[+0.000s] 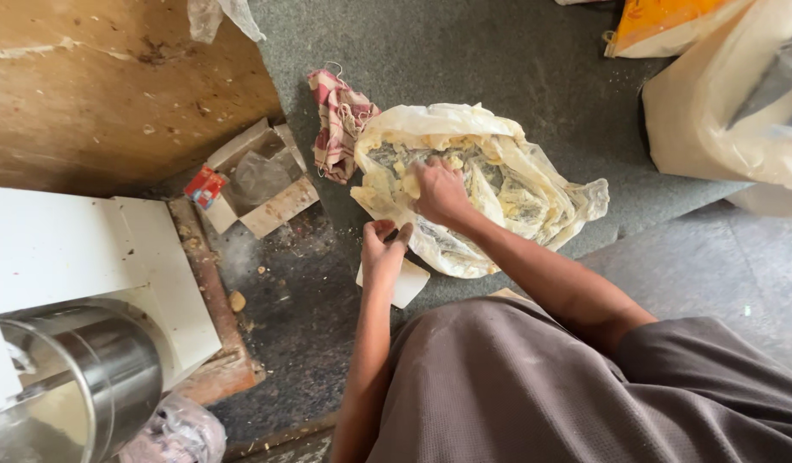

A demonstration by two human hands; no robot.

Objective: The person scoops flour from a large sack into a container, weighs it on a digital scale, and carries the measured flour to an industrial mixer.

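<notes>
**Head view: paste being worked inside the open bag**

The step in hand is judged to be the pulling of yellow paste (pixel 499 184) out of a crumpled clear bag (pixel 584 201), which lies opened on the grey floor (pixel 516 60) just ahead of the knees. The right hand (pixel 443 193) is pressed down into the paste near the bag's left side. Its fingertips are buried, so how far the fingers are curled, and whether a lump is already gripped, cannot be told. The left hand (pixel 383 249) is held at the bag's near edge with the fingers curled tight round a small dark piece (pixel 396 233) (a tool or a fold of plastic, it cannot be made out). A white block (pixel 409 285) lies partly under that hand.

For the next move, a firm closing of the right fingers on a lump would seem to be called for, with the bag kept pinned by the left so that the film is not dragged up with the paste.

Room is tight on the left. A checked cloth (pixel 340 129) touches the bag's rim, an open box (pixel 258 176) sits beyond it, and a white housing (pixel 61 249) with a steel drum (pixel 87 377) stands nearer in. To the right, pale sacks (pixel 739 111) bound the floor, well apart from the bag. Bare floor is left behind the bag and between the bag and the sacks.
</notes>
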